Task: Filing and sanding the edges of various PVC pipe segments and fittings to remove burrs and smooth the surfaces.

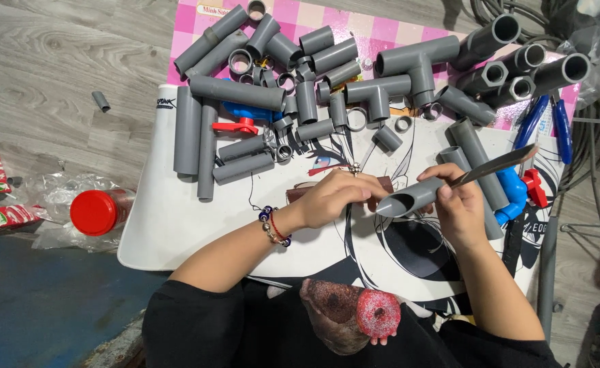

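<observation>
While my left hand [334, 197] grips the angle-cut grey pipe [409, 197], my right hand's [458, 208] fingers pinch a knife [496, 165] at its two-o'clock end; trimming looks midway.

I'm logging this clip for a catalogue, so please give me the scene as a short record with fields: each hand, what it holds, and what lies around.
left hand: left hand grips the grey pipe piece with a slanted cut end
right hand: right hand holds a metal blade against the pipe piece
surface: white printed mat on a wood-look floor
behind hands: pile of grey pipes and fittings
right side: blue valve with red handle
left side: red-capped bottle
</observation>
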